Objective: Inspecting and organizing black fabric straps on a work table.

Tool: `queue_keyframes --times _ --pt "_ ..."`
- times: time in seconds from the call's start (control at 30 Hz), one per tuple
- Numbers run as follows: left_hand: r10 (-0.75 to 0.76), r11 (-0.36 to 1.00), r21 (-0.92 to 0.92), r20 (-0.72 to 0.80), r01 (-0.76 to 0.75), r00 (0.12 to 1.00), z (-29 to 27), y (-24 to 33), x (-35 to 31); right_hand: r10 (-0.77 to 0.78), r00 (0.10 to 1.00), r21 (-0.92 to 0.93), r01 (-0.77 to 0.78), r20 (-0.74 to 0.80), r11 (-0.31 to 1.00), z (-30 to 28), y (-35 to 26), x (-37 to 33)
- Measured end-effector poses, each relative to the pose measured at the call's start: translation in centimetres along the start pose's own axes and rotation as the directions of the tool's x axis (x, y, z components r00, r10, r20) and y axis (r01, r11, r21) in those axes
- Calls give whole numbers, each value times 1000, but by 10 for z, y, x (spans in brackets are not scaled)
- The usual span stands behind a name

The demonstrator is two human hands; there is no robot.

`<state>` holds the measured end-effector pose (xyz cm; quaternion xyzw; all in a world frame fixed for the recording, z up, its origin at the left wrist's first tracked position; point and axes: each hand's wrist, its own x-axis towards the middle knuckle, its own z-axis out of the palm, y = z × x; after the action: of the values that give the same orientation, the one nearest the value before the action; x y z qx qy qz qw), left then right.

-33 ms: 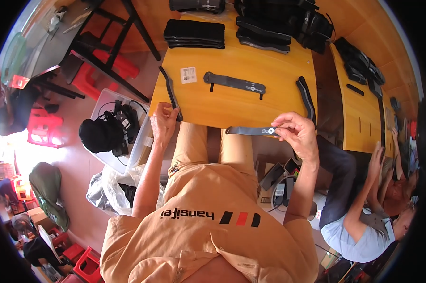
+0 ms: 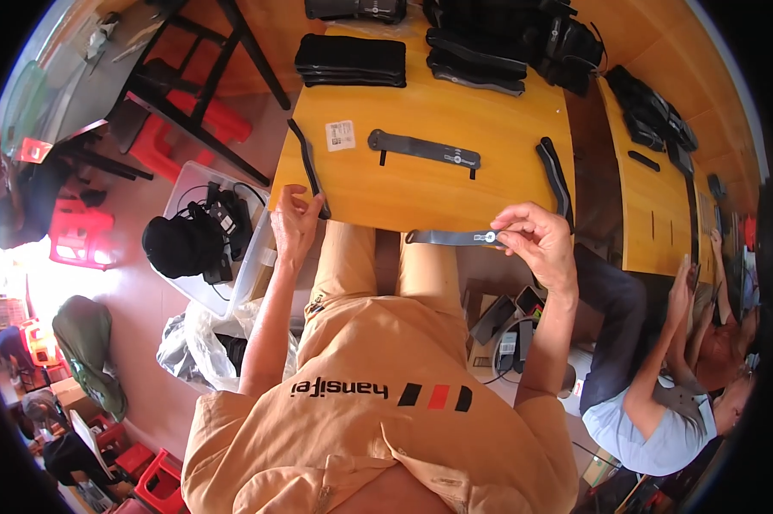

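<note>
My right hand (image 2: 540, 250) pinches one end of a dark grey strap (image 2: 446, 238) with a white printed mark. The strap stretches leftward in the air above my lap, near the table's front edge. At the table's left front corner is my left hand (image 2: 294, 230), fingers bent and apart, with its thumb against the lower end of a narrow black strap (image 2: 307, 167). A similar grey strap (image 2: 425, 148) with two short black tabs lies mid-table. Another black strap (image 2: 555, 176) rests along the right edge.
Stacked black fabric pieces (image 2: 352, 62) and folded black straps (image 2: 476, 62) sit at the far side of the yellow table (image 2: 352, 193). A white label sheet (image 2: 340, 135) lies at left. A clear bin (image 2: 262, 231) stands left of the table; a co-worker (image 2: 652, 428) sits at right.
</note>
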<state>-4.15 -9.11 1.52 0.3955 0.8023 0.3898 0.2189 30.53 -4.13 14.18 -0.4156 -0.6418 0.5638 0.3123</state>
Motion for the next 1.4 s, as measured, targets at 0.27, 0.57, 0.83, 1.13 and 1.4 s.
queue_keyframes --times 0.27,0.57,0.83,1.13,1.4 --pt "464 863 -370 307 -345 831 -10 103 -37 -15 996 -33 18 90 999 26 -10 10" --pt "383 906 -423 822 2 421 20 99 -22 79 996 -7 -79 39 997 16 16 12" --pt "335 942 -288 818 -172 467 23 98 -1 359 927 -35 -358 110 933 19 46 26" --pt "339 932 -339 683 -130 647 25 67 42 427 891 141 -408 -157 902 6 78 47" --pt "101 927 -343 623 155 775 49 68 55 314 930 270 -257 -194 928 -2 102 72"
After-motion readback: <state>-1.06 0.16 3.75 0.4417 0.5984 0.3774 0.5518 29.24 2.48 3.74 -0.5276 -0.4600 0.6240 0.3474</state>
